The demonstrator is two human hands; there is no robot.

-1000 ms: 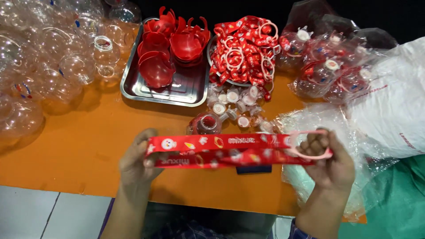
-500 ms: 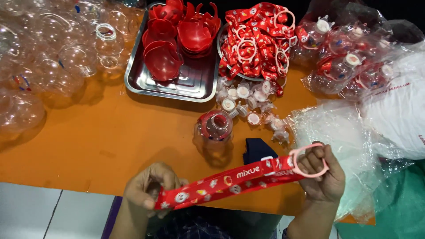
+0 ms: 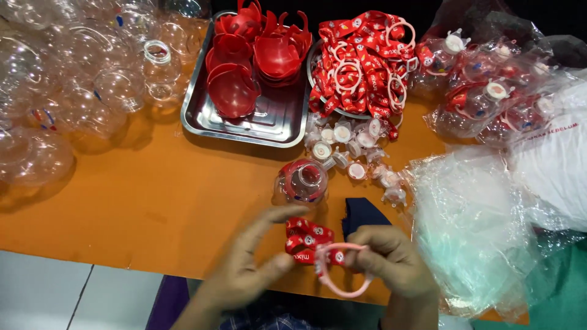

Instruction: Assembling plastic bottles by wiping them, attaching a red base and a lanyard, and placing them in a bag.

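Down at the near edge of the orange table (image 3: 122, 208), both hands work a red printed fabric strap (image 3: 307, 241), folded into a soft bundle with a pale pink plastic ring (image 3: 340, 269) at its end. The left hand (image 3: 251, 269) is blurred, its fingers loosely curved, thumb and forefinger closing on the strap's folds. The right hand (image 3: 391, 260) has its fingers curled shut around the ring and the strap's end. Just beyond them stands a small clear globe-shaped bottle (image 3: 302, 182) with red inside, beside a dark blue cloth piece (image 3: 362, 212). Small white caps (image 3: 351, 153) are scattered behind it. Toward the far edge sits a shiny steel tray (image 3: 244, 125) holding glossy red half-shells (image 3: 235, 91), with a heap of red straps (image 3: 361, 64) beside it. Clear round bottles (image 3: 73, 91) crowd the far left corner; crinkled clear plastic bags (image 3: 477, 232) cover the right edge.
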